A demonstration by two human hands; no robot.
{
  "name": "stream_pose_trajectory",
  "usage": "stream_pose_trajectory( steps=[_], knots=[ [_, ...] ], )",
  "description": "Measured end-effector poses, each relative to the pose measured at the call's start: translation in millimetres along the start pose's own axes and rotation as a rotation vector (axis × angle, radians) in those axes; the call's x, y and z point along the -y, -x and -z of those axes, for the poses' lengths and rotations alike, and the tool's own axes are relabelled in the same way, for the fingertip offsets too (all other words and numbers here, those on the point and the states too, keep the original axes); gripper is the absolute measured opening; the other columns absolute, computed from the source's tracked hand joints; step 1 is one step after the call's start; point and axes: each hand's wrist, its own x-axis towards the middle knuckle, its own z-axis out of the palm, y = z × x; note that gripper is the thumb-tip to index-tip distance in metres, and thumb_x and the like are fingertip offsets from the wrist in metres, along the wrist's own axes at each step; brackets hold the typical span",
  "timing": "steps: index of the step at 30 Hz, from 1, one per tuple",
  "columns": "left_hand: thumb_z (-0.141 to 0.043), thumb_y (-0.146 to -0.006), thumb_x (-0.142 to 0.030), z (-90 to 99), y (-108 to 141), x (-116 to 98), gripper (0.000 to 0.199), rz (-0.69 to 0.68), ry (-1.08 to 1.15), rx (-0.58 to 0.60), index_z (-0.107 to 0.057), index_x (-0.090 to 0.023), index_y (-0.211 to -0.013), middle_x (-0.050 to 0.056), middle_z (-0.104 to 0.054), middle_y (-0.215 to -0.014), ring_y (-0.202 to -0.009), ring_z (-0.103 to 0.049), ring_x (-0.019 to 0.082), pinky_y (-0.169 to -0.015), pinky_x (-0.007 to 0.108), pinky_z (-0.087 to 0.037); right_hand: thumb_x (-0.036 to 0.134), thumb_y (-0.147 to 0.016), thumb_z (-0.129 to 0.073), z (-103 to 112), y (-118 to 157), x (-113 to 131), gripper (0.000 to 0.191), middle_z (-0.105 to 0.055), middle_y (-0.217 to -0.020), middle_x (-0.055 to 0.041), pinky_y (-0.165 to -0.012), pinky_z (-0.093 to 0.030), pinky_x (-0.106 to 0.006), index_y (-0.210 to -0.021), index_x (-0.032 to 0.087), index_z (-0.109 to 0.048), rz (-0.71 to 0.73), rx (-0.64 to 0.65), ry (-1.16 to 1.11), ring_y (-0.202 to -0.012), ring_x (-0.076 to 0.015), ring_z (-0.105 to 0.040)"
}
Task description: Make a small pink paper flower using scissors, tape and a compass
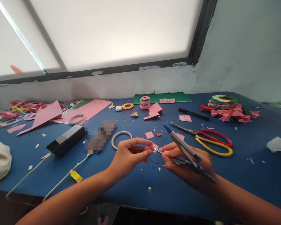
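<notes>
My left hand [131, 151] is closed, pinching a small pink piece of folded or rolled paper [149, 147] between thumb and fingers. My right hand [189, 159] is closed around a grey and blue drawing compass [181, 143], held like a pen. One leg's metal tip touches or nearly touches the pink paper; the exact contact is too small to tell. The other leg points up and away. Just beyond my hands lie a pink paper square [149, 135] and a small red paper scrap [158, 134]. Scissors [213, 142] with red and yellow handles lie beside my right hand.
On the blue table [131, 193] are a tape roll [114, 137], a black box-shaped device [66, 140] with a white cable, a black pen [194, 114] and a stacked pink paper ring piece [145, 102]. Colourful paper pieces [224, 106] pile at right. Pink sheets [93, 109] lie at left.
</notes>
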Motion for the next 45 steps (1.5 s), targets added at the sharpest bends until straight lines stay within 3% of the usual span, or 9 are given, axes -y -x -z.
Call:
stream_pose_trajectory(
  steps=[8,14,29,37,45],
  knots=[
    [-0.077,-0.064,-0.017,-0.8,0.9,-1.9,0.024,0.007,0.036,0.009,-0.072,-0.019,-0.088,0.005,-0.069,-0.108,-0.082,-0.07,0.017,-0.056,0.018,-0.058,0.005,-0.073,-0.059,-0.7,-2.0,0.2,0.02,-0.07,-0.081,-0.0008,-0.058,-0.057,-0.024,-0.08,0.024,-0.058,0.049,-0.004,0.07,-0.063,-0.0132,-0.067],
    [-0.075,-0.068,-0.019,-0.5,2.0,-2.5,0.023,0.041,0.011,0.042,-0.071,-0.018,-0.091,0.003,-0.073,-0.08,-0.079,-0.07,0.016,-0.058,0.017,-0.058,0.005,-0.072,-0.06,-0.5,0.4,-0.5,0.023,-0.069,-0.082,0.0003,-0.059,-0.057,-0.024,-0.082,0.025,-0.057,0.031,-0.006,0.063,-0.064,-0.0132,-0.067],
    [-0.077,-0.065,-0.021,-2.2,2.5,-3.5,0.018,-0.034,-0.038,-0.003,-0.07,-0.016,-0.081,0.003,-0.07,-0.08,-0.075,-0.069,0.017,-0.053,0.018,-0.058,0.006,-0.072,-0.06,0.6,0.9,0.8,0.026,-0.068,-0.073,0.0025,-0.053,-0.056,-0.023,-0.084,0.028,-0.055,0.099,0.019,0.156,-0.059,-0.0142,-0.066],
    [-0.078,-0.063,-0.027,-0.4,0.9,-3.1,0.025,0.03,-0.042,-0.021,-0.071,-0.015,-0.083,0.005,-0.072,-0.079,-0.077,-0.069,0.02,-0.055,0.022,-0.059,0.011,-0.078,-0.057,8.7,-1.6,3.6,0.016,-0.072,-0.08,0.0017,-0.055,-0.056,-0.021,-0.079,0.027,-0.059,0.115,0.148,0.183,-0.06,-0.0135,-0.068],
    [-0.078,-0.064,-0.023,-1.9,0.7,-3.5,0.02,0.005,-0.019,-0.027,-0.071,-0.016,-0.081,0.002,-0.071,-0.076,-0.07,-0.068,0.015,-0.053,0.019,-0.057,0.007,-0.075,-0.059,0.6,0.8,4.6,0.024,-0.07,-0.077,0.0022,-0.056,-0.056,-0.023,-0.084,0.028,-0.057,0.063,0.018,0.126,-0.061,-0.014,-0.067]
  ],
)
